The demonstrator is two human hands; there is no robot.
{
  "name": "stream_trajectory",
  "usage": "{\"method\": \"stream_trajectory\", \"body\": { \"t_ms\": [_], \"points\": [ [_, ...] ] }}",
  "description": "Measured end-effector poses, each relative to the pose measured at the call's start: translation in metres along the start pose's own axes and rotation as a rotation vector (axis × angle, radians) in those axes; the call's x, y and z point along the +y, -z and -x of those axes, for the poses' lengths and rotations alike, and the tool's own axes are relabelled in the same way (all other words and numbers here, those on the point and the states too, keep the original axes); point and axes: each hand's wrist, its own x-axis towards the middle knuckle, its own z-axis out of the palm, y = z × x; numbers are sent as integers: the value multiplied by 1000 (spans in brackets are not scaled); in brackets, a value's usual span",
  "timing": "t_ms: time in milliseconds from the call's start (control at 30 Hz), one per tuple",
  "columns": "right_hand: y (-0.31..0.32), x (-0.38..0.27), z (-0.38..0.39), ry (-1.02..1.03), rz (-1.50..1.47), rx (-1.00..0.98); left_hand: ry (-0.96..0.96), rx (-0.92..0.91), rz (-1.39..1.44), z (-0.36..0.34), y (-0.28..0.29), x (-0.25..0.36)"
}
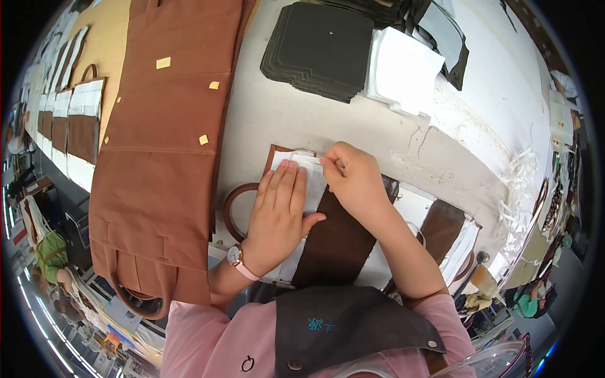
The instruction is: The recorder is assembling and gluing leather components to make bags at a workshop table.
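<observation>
Panel (340, 236), brown and white, lies on the surface (246, 135) beneath both hands, its brown band running away from the body and slanting rightward at the far end. The left hand (277, 211) lies flat on the white part, fingers extended. The right hand (356, 179), nearer the far edge, has its fingers pinched together there; what is between them I cannot tell.
</observation>
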Motion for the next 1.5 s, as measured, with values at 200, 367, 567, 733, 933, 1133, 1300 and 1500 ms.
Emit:
{"method": "stream_trajectory", "body": {
  "t_ms": [200,367,567,733,933,1133,1300,1500],
  "points": [
    [1,-1,2,-21,-26,18,3,18,-58,-3,4,1],
    [-1,-2,1,67,68,64,23,-18,-80,-7,6,1],
    [0,-2,4,65,63,76,16,-37,-110,-8,6,3],
    [1,-1,4,74,82,47,-9,-8,-127,-9,5,3],
    [10,4,5,-44,-177,-42,-13,-7,-108,-10,6,4],
    [15,7,1,-126,-303,-196,-7,-22,-151,-9,6,3],
    [6,3,0,-81,-255,-119,-11,-10,-125,-10,7,4],
    [-4,4,3,3,-44,94,-9,-11,-123,-11,8,6]
  ]
}}
